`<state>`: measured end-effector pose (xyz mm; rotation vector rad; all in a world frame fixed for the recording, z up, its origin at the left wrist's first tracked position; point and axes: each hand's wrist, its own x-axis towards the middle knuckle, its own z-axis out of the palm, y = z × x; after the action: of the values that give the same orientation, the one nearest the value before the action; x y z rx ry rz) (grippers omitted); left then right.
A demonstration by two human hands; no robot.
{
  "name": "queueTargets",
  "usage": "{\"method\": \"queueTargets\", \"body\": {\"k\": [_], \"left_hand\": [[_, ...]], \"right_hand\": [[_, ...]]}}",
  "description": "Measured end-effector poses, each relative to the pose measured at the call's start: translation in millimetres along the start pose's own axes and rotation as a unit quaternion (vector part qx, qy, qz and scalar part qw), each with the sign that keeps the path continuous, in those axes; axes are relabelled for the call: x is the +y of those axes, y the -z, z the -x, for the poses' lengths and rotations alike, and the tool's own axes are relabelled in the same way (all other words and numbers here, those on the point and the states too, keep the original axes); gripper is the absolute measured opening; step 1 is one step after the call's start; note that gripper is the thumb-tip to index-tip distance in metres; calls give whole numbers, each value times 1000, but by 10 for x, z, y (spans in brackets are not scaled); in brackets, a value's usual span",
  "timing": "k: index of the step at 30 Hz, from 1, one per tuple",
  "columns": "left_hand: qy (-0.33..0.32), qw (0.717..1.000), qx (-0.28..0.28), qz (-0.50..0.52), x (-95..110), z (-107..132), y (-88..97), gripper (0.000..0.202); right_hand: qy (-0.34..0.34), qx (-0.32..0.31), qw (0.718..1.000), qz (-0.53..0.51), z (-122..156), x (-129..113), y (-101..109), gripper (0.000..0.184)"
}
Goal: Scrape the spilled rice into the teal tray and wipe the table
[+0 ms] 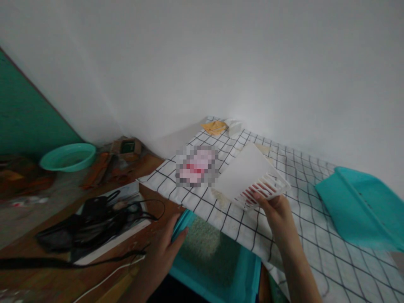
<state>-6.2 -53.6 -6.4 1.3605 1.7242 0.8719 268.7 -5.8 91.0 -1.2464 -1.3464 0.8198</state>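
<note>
My right hand (274, 208) is closed on the slotted end of a white plastic panel (241, 172). The panel is tilted above a checked cloth, its solid part pointing away from me. Lower down, my left hand (164, 244) grips the left rim of a teal tray (217, 284), thumb on the inner side and fingers outside. Pale granules (205, 244) cover the tray's bottom. Part of the tray's far edge lies under the cloth's overhang. Scattered pale crumbs (222, 198) show on the cloth beside the panel.
A large teal plastic piece (362, 206) lies on the checked cloth (318, 227) at right. A blurred-out pink item (197, 166) and a yellow cloth (214, 127) are farther back. At left are black cables (104, 219) and a green basin (69, 158); a white wall stands behind.
</note>
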Motion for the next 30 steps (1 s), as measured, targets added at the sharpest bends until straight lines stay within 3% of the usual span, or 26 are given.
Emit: {"method": "queueTargets", "body": {"k": [8,15,19,26,30], "left_hand": [[-15,998,-58,-37,125,11,75,67],[-8,998,-51,-36,156,-12,78,69],[-19,997,-51,-59,177,-1,83,67],[-115,990,-27,-80,138,17,100,46],[-137,988,2,-75,26,17,46,42]], "right_hand": [[-69,-5,993,-92,127,-86,-16,25],[-122,-30,986,-112,353,-179,12,25],[-141,-9,981,-134,471,-219,53,23],[-67,85,989,-104,287,-193,99,24],[-31,79,992,-96,91,-108,-43,26]]}}
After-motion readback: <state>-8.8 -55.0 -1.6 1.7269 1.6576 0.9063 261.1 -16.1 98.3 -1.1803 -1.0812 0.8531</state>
